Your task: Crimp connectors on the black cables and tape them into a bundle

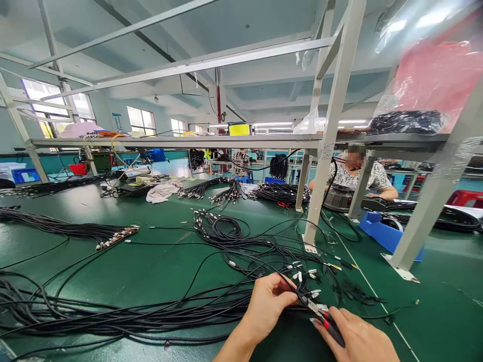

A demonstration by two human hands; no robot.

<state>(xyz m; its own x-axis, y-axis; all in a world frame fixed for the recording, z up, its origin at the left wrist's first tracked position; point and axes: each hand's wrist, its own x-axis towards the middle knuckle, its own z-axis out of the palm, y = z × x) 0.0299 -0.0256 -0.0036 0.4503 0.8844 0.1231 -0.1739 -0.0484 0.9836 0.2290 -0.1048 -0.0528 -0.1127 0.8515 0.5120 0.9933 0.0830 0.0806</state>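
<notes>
My left hand (269, 304) pinches a thin black cable (282, 275) between thumb and fingers, near the front of the green table. In my right hand (356, 334) is a pair of pliers (330, 327) with black and red handles. The pliers' metal jaws point left and meet the cable just beyond my left fingertips; whether they grip it I cannot tell. Behind my hands lie loose cable ends with white tags (300, 276). A thick bundle of black cables (151, 319) runs leftward along the front of the table.
Coiled cables (226, 229) lie mid-table, with another bundle (71, 226) at left. Small black pieces (358, 292) are scattered to the right. Shelf posts (320, 166) rise from the table near a blue tape dispenser (381, 231). A person (372, 173) sits across the table.
</notes>
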